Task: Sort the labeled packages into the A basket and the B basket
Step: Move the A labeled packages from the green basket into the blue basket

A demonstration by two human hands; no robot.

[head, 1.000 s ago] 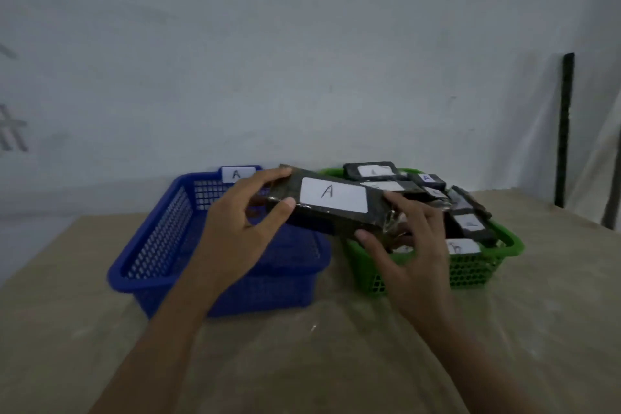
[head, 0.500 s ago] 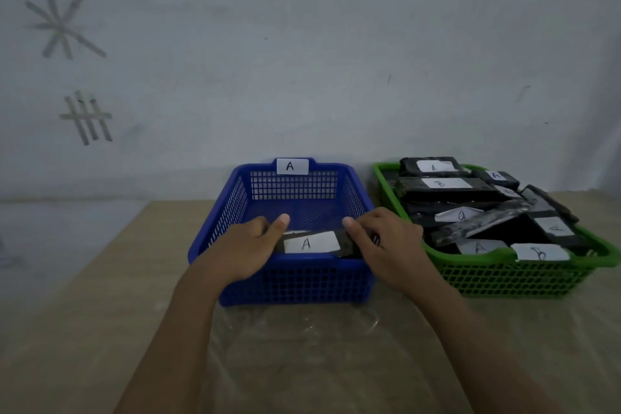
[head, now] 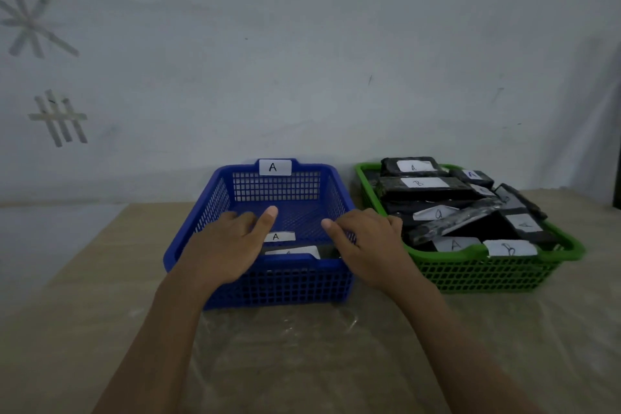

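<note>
Inside the blue A basket [head: 235, 265], at its near wall, the A package [head: 292, 250] now lies released, both the left hand [head: 228, 245] and right hand [head: 366, 245] lifted off it with loose, empty fingers, so another unsorted package from the green basket [head: 504, 276] beside it likely comes next.

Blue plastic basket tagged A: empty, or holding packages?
Holding packages. Two white A labels on dark packages show inside the blue plastic basket, by its near wall, between both hands.

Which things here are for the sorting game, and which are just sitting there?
For the job: blue A basket, the A package inside it, green basket piled with labeled packages.
Just there: tape marks on the wall, plastic sheet covering the table.
</note>
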